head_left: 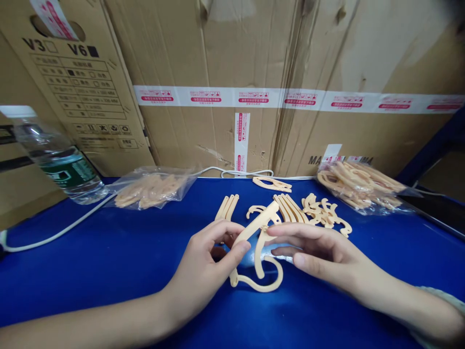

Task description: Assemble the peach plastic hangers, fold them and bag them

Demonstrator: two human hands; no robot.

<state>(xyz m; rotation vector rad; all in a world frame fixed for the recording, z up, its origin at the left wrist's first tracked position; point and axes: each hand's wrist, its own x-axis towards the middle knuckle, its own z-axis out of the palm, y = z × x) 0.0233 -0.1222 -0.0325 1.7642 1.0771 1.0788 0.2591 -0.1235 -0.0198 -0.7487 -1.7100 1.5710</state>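
My left hand [207, 261] pinches a tan plastic hook-shaped piece [256, 228] between thumb and fingers, just above the blue table [109, 252]. My right hand [319, 252] has its fingers closed on a second curved tan piece [259, 278] that meets the first one. Both hands are close together at the table's middle. Behind them lie loose tan pieces: a small row of straight ones [227, 206], another fanned row [288, 206] and a heap of curved hooks [325, 213]. A single piece [272, 183] lies near the back.
Large cardboard boxes [254, 72] wall off the back. A plastic water bottle [54, 155] lies at the left. Clear bags of tan pieces sit at back left [150, 186] and back right [359, 184]. A white cable [65, 228] runs along the table's back.
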